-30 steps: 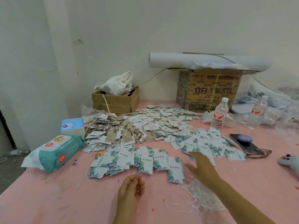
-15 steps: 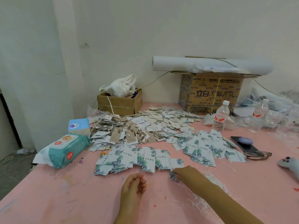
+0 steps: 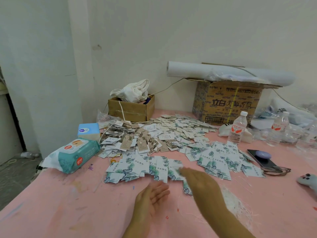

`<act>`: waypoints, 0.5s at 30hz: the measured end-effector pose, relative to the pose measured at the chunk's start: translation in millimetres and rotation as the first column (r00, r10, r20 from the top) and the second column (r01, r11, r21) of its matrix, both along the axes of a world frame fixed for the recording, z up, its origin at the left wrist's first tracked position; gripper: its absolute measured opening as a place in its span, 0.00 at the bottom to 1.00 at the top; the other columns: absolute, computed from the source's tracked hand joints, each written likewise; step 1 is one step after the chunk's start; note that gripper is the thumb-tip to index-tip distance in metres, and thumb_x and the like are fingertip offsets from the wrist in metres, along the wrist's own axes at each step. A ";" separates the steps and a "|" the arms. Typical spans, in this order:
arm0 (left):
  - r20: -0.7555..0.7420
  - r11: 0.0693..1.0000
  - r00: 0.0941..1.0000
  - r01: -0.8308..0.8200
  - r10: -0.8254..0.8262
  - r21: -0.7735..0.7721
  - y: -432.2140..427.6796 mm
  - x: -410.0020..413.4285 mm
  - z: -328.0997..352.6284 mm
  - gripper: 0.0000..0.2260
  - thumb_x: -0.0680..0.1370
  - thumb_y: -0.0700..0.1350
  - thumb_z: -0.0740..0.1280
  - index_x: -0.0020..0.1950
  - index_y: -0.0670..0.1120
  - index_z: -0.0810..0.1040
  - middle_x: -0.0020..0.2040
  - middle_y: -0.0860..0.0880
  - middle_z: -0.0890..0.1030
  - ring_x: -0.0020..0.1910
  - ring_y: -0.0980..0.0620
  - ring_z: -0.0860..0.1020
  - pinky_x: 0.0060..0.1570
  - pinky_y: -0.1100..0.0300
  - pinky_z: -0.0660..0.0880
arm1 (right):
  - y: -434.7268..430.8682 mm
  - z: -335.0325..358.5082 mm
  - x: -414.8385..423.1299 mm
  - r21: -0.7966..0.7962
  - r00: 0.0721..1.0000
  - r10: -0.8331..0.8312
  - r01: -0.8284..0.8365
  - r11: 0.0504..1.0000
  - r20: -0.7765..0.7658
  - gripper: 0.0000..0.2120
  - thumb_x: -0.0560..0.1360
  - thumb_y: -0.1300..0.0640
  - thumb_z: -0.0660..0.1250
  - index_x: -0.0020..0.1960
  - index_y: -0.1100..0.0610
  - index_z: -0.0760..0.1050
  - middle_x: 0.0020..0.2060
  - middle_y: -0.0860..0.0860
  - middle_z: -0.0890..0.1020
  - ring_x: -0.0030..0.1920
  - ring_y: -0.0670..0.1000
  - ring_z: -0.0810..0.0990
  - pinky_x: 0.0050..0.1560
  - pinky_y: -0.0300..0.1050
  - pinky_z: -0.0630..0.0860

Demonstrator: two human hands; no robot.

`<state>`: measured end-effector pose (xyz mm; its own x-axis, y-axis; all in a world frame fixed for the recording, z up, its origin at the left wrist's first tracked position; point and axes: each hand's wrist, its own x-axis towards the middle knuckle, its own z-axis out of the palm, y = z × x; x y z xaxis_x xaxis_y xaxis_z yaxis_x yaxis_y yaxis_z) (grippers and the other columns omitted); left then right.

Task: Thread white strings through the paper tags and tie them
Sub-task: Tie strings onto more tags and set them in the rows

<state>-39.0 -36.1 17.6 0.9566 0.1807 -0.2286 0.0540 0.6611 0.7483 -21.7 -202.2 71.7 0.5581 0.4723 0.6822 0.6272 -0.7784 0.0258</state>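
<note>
A row of white paper tags with green leaf print (image 3: 144,167) lies across the pink table (image 3: 68,203), with a second heap of leaf tags (image 3: 217,160) to its right. My right hand (image 3: 197,179) lies over the right end of the row, fingers stretched out and blurred; one tag (image 3: 186,188) shows from under it. My left hand (image 3: 152,196) hovers just before the row, palm turned up, fingers relaxed and holding nothing. A tangle of white strings (image 3: 238,205) lies to the right of my right forearm.
Brown and white tags with strings (image 3: 135,140) are heaped behind the row. At the left sit a wipes pack (image 3: 75,155) and a tissue box (image 3: 88,131). Behind stand two cardboard boxes (image 3: 132,110) (image 3: 226,103); water bottles (image 3: 237,127), a phone (image 3: 262,159) and a toy (image 3: 308,182) are right.
My right hand drew back from the far tags to the right end of the near row. My left hand uncurled from a loose fist to an open palm. The camera tilted.
</note>
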 end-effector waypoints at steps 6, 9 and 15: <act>-0.005 0.998 0.998 -0.058 0.058 0.020 3.6 -10.4 -0.2 0.13 0.82 0.40 0.59 0.54 0.33 0.79 0.46 0.36 0.85 0.36 0.47 0.84 0.30 0.60 0.78 | 44.0 -44.4 -5.4 -0.151 0.897 0.266 -0.336 0.930 -0.354 0.15 0.66 0.52 0.78 0.53 0.52 0.84 0.49 0.45 0.85 0.46 0.40 0.83 0.46 0.33 0.79; -0.017 0.981 0.984 -0.175 0.177 0.087 8.0 -6.6 -8.2 0.10 0.83 0.39 0.58 0.53 0.40 0.80 0.43 0.41 0.86 0.41 0.44 0.84 0.40 0.54 0.80 | 48.0 -50.1 8.9 0.075 0.846 0.210 -0.199 0.977 -0.490 0.14 0.80 0.49 0.60 0.63 0.47 0.76 0.61 0.42 0.79 0.59 0.40 0.77 0.63 0.36 0.71; 0.000 0.979 0.980 -0.197 0.198 0.053 6.7 -6.0 -5.9 0.12 0.83 0.37 0.58 0.49 0.43 0.80 0.42 0.43 0.86 0.39 0.48 0.85 0.33 0.60 0.81 | 65.1 -62.1 65.9 -0.140 0.808 -0.249 0.205 0.969 -0.535 0.29 0.81 0.46 0.56 0.78 0.51 0.50 0.78 0.49 0.53 0.78 0.49 0.48 0.75 0.46 0.48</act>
<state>-45.0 -29.4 11.7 0.8996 0.3780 -0.2189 -0.0696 0.6187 0.7825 44.2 -137.1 9.6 0.9249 0.3211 0.2039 0.3610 -0.9098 -0.2048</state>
